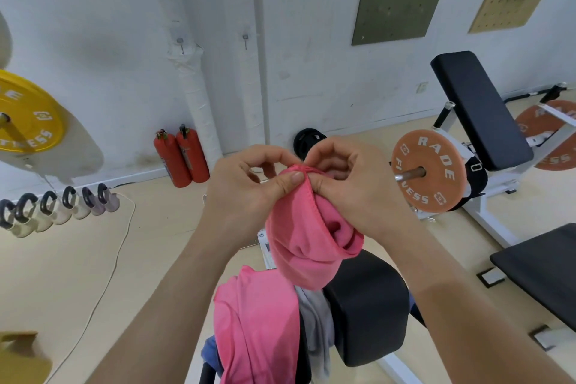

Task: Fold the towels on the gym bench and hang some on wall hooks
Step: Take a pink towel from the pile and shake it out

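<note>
– Both forearms come in from the bottom edge, and between them lies a heap: a second pink towel (258, 321), a grey towel (314, 315) and a bit of blue cloth (210, 352), slumped over the near end of the surface (367, 305). Where's the one in hand?

– Held up above the heap. The pink towel (299, 237) hangs from the left grip (246, 190) and right grip (358, 187). Each pinches the stitched hem between thumb and forefinger, and the two pinches almost meet. Whether its lower end touches the heap, I cannot tell.

– How will it handle?

– Light and limp, I'd judge. It looks soft, with no stiffness, and it sags into folds. The hem and corners are the best hold; taken mid-cloth it would only bunch.

– And the room?

– The surface is black, padded and narrow, so folding space looks tight. Two wall hooks (180, 42) sit bare on the white wall ahead. Red fire extinguishers (180, 159) stand below them, an orange weight plate (428, 171) is to the right, kettlebells (59, 206) are lined up on the left, and a cable (118, 246) trails over the floor.
</note>
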Demonstrator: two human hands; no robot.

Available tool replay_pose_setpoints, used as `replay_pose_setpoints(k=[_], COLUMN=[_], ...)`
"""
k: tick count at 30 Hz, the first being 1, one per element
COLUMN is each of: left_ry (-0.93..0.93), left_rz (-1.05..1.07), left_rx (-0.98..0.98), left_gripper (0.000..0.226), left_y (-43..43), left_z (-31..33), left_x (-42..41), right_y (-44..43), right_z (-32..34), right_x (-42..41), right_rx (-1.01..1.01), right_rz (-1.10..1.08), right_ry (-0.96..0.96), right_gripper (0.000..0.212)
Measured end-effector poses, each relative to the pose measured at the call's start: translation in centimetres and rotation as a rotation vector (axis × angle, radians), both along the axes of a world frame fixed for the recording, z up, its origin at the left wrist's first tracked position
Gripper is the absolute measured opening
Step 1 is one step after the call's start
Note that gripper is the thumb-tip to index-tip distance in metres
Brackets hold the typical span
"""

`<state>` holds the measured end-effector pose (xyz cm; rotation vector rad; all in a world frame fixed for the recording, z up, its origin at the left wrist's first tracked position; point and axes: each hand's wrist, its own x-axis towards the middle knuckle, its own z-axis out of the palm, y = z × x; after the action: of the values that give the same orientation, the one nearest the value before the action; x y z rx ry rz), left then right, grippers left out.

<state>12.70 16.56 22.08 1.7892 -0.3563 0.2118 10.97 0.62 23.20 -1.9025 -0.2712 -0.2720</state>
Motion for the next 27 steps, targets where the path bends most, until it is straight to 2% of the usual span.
replay_pose_setpoints(k=[2, 6, 8, 11, 15, 20, 24, 27], left_ry=[-0.035, -0.035, -0.046, -0.058, -0.011, -0.021, 0.007, 0.027], left_rz=[0.009, 0.097, 0.121, 0.147, 0.152, 0.112, 0.153, 0.120], left_rx=[0.029, -0.072, -0.039, 0.053, 0.062, 0.187, 0.141, 0.122], left_gripper=[0.015, 0.029, 0.029, 0.029, 0.029, 0.033, 0.030, 0.029], left_y=[0.1, 0.8, 0.9, 0.3, 0.8, 1.2, 1.3, 1.1], left_z=[0.0, -0.3, -0.7, -1.6, -2.7, -3.6, -3.4, -2.7], left_x=[0.2, 0.8, 0.9, 0.5, 1.0, 1.1, 1.3, 1.4], right_y=[-0.4, -2.7, -3.7, -4.3, -5.3, -6.3, -6.2, -5.9], right_z=[0.1, -0.3, -0.7, -0.3, 1.6, 3.0, 2.4, 1.6], right_x=[0.6, 1.8, 2.2, 2.8, 4.0, 4.8, 4.2, 2.9], right_rx=[-0.035, -0.425, -0.541, -0.567, -0.576, -0.525, -0.316, -0.312], right_rz=[-0.010, -0.017, -0.012, 0.047, 0.121, 0.125, 0.151, 0.199], right_ry=[0.037, 0.264, 0.422, 0.652, 0.785, 0.720, 0.541, 0.391], right_gripper=[0.021, 0.010, 0.009, 0.012, 0.017, 0.011, 0.023, 0.034])
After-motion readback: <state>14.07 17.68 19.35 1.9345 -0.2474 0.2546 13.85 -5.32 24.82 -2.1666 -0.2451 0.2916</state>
